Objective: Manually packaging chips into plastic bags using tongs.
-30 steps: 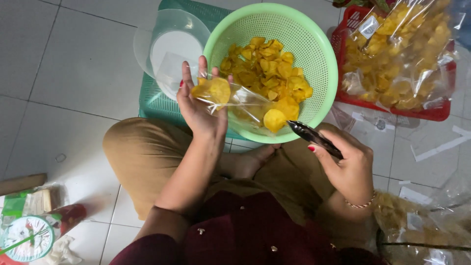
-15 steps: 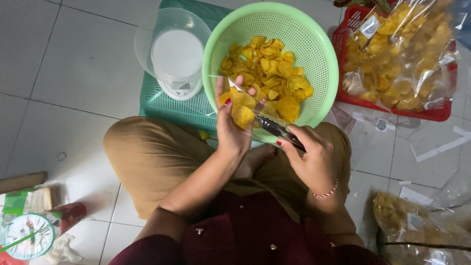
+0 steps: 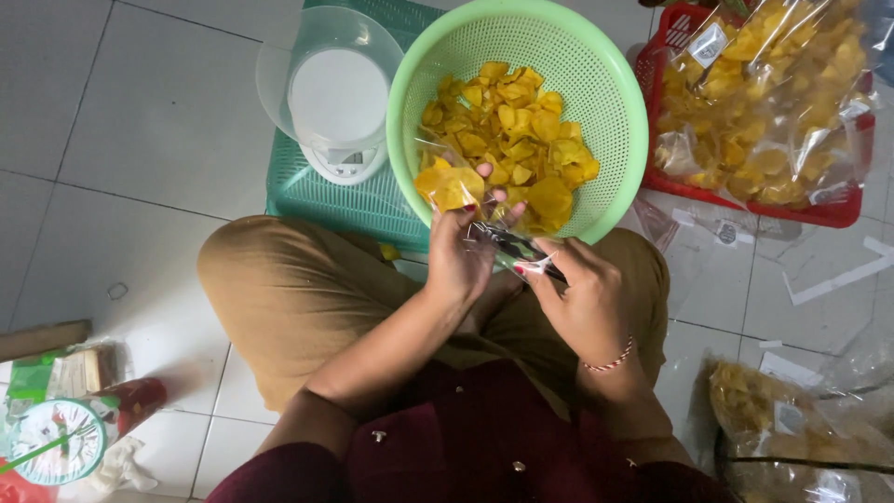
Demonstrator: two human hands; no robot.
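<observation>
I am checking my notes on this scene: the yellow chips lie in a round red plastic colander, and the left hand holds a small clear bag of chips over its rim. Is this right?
Not quite: the head view shows the round plastic colander is light green, not red. The yellow chips do lie in it, and the left hand holds the small clear bag of chips over its rim.

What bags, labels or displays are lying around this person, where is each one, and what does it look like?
Small clear bag of yellow chips: in the left hand, over the green colander's rim.
Filled clear chip bags with small labels: in the red basket, upper right.
More filled bags: floor, lower right.
White kitchen scale: on the teal crate; display unreadable.
Sealed cup: lower left.
</observation>
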